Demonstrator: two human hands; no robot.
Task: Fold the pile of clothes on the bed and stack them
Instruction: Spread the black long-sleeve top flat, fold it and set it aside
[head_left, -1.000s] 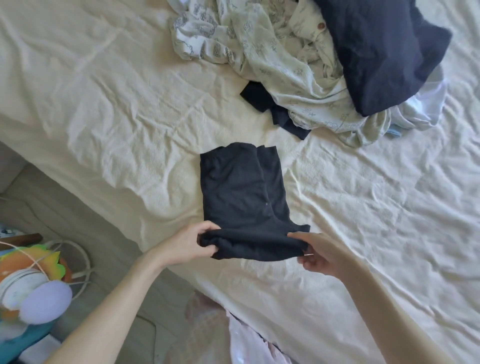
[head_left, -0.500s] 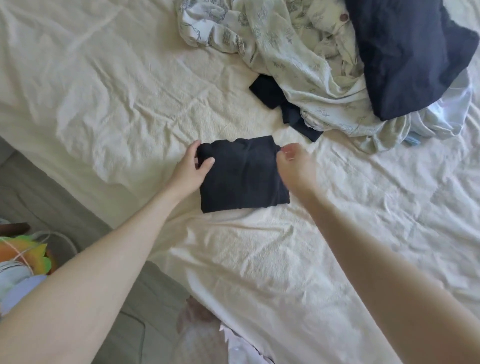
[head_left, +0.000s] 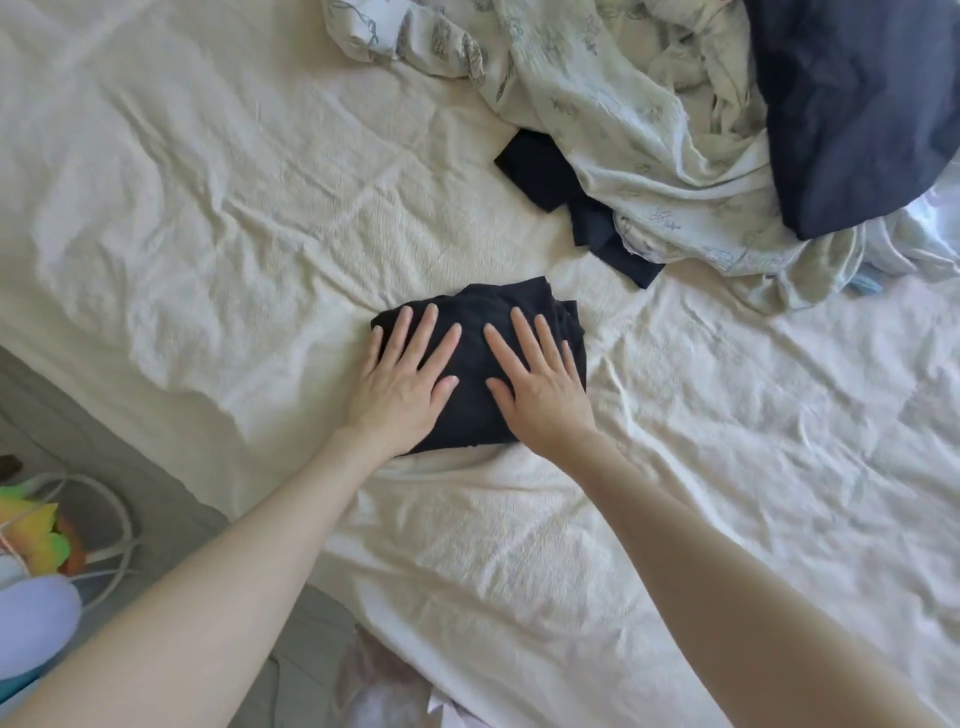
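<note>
A folded black garment (head_left: 475, 410) lies on the cream bed sheet (head_left: 218, 223) near the middle of the view. My left hand (head_left: 402, 379) presses flat on its left half, fingers straight and spread. My right hand (head_left: 540, 384) presses flat on its right half in the same way. Behind it at the upper right sits the unfolded pile: a pale printed garment (head_left: 597, 104), a dark navy garment (head_left: 852, 104) on top, and a black piece (head_left: 550, 171) sticking out from under the pile.
The bed's edge runs diagonally at the lower left, with grey floor (head_left: 78, 415) beyond it. A colourful toy (head_left: 31, 535) and a white cable (head_left: 122, 525) lie on the floor. Some white cloth (head_left: 930, 228) shows at the right edge.
The black garment's near end was lifted and folded over to the far side. Both hands then let go of its edges and now lie flat on top of it.
</note>
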